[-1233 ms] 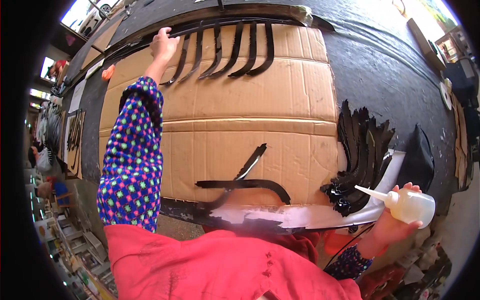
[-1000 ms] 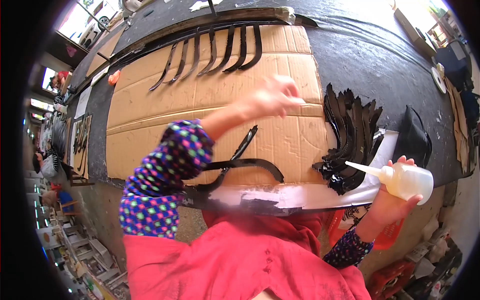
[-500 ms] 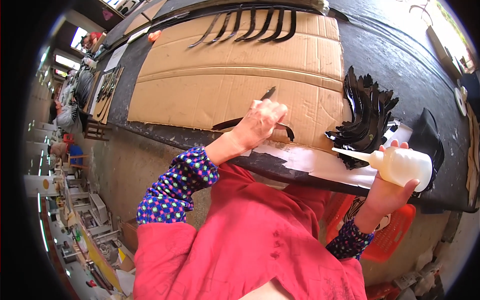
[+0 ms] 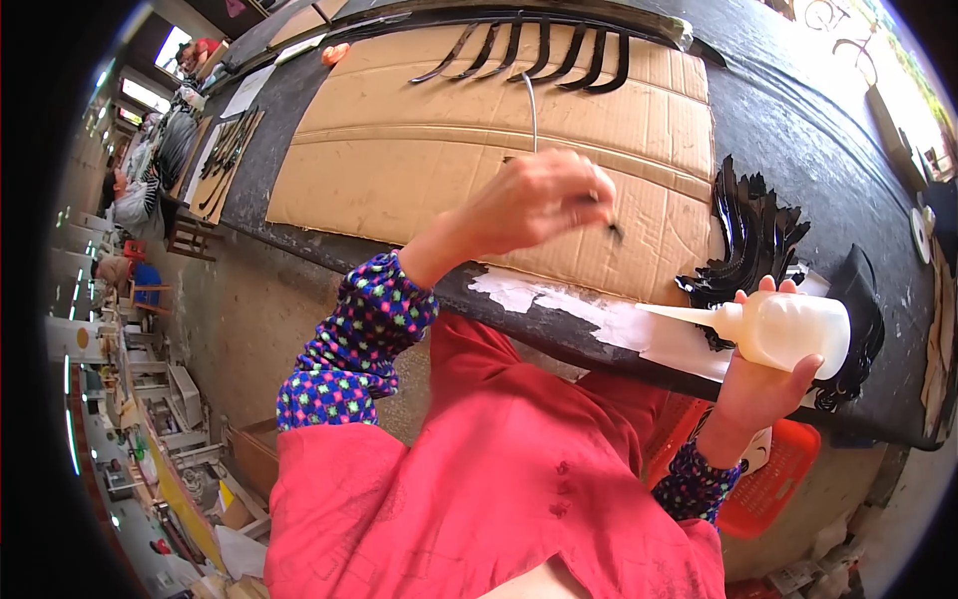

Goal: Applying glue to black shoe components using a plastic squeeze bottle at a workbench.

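Note:
My left hand (image 4: 534,203) is closed over the cardboard sheet (image 4: 399,180), gripping a thin curved black strip (image 4: 532,115). The strip's edge shows greyish beyond the knuckles, and a blurred dark end pokes out below the fingers; its middle is hidden. At the right, my right hand (image 4: 758,387) holds a translucent squeeze bottle (image 4: 795,334) with pale contents, its long nozzle tilted to the left above white paper (image 4: 619,321). Behind the bottle lies a thick fanned pile of glossy black strips (image 4: 753,235). Several curved black strips (image 4: 544,55) lie in a row along the cardboard's far side.
The dark table (image 4: 788,120) carries a black sheet piece (image 4: 866,280) at far right and an orange scrap (image 4: 335,54) at the far left. More dark strips (image 4: 228,155) rest on a board at left. Below the table's right edge sits a red plastic basket (image 4: 783,479).
My left hand has lifted the strip off the cardboard's near edge and moved farther away and right. The bottle stays in my right hand, shifted slightly left. The whole view has shifted a little.

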A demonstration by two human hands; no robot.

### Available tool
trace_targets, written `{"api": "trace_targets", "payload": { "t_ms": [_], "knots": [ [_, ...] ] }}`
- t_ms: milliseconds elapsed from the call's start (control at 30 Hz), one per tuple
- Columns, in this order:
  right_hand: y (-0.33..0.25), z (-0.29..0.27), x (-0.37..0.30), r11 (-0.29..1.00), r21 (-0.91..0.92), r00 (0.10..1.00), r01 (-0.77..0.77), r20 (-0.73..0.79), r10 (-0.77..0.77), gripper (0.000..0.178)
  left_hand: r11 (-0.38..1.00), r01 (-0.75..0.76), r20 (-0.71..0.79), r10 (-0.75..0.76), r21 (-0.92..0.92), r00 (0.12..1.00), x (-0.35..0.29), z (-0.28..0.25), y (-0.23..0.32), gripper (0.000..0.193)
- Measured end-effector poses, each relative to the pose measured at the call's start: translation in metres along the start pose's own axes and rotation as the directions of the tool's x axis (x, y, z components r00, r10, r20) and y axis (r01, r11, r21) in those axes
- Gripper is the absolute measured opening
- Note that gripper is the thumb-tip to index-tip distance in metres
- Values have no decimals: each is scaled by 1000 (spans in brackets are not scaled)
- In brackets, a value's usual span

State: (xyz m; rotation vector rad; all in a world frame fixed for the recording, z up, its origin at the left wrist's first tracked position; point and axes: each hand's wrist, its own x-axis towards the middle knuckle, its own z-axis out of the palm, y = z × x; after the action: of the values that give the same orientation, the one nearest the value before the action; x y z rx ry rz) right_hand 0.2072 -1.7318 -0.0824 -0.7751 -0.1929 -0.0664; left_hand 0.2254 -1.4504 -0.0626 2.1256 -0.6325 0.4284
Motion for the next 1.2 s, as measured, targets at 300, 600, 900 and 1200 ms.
{"api": "trace_targets", "payload": {
  "t_ms": [300, 600, 900, 1200],
  "knots": [
    [19, 16, 6, 999, -30, 998, -43, -52, 42, 71, 946, -157, 448, 276, -284, 850, -72, 62, -16, 37],
    [35, 20, 14, 986, 54, 985, -156, -63, 159, 72, 954, -229, 559, 300, -194, 773, -75, 41, -9, 22],
    [32, 15, 15, 984, 131, 990, -122, -56, 130, 71, 878, 463, -91, -455, 122, 886, -74, 39, -17, 25],
    [26, 14, 13, 982, 136, 991, -128, -13, 131, 70, 707, 674, -242, -630, 214, 738, -58, 69, -34, 24]
  ]
}}
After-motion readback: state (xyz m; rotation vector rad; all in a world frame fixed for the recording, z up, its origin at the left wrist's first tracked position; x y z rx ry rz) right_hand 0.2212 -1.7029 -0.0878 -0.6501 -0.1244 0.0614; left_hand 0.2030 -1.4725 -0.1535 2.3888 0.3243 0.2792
